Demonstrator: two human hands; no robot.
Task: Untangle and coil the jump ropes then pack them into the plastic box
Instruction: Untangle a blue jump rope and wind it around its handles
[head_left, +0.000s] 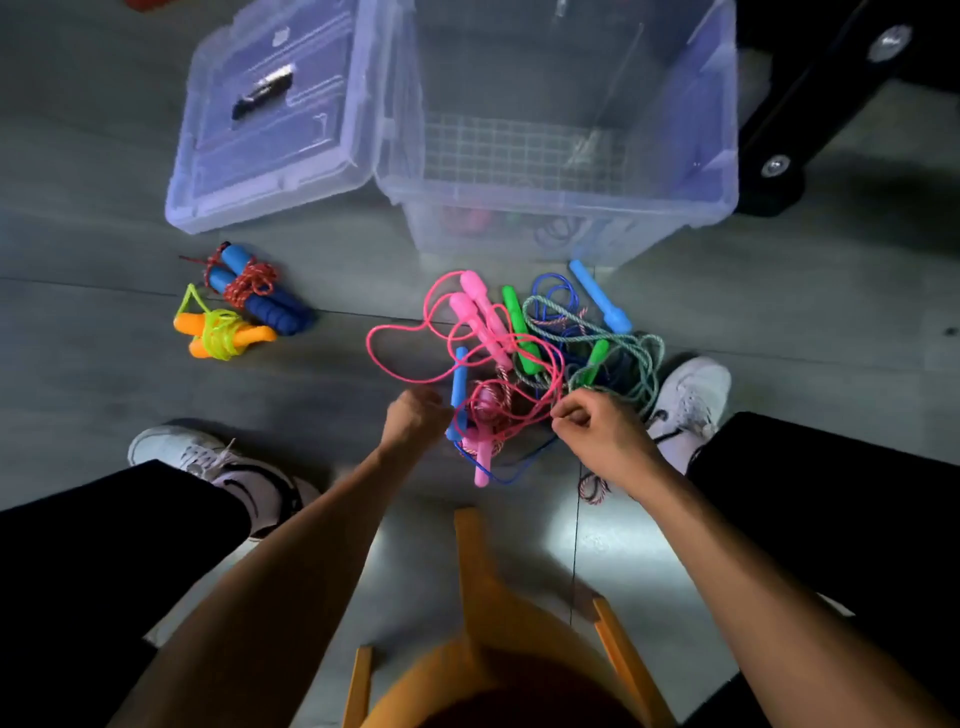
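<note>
A tangle of jump ropes (524, 358) lies on the grey floor between my feet: pink, blue and green-handled ropes knotted together. My left hand (415, 415) is curled at the pile's left edge and grips the pink cord by a blue handle (458, 389). My right hand (597, 426) pinches the pink cord at the pile's near right side. Two coiled ropes lie apart at the left: one with orange handles (223, 332), one with dark blue handles (260, 291). The clear plastic box (722, 171) stands open behind the pile.
The box's lid (270, 114) lies flat on the floor to the box's left. My white shoes (685, 400) flank the pile. An orange wooden stool (498, 623) is under me. A black frame with castors (779, 166) stands at the far right.
</note>
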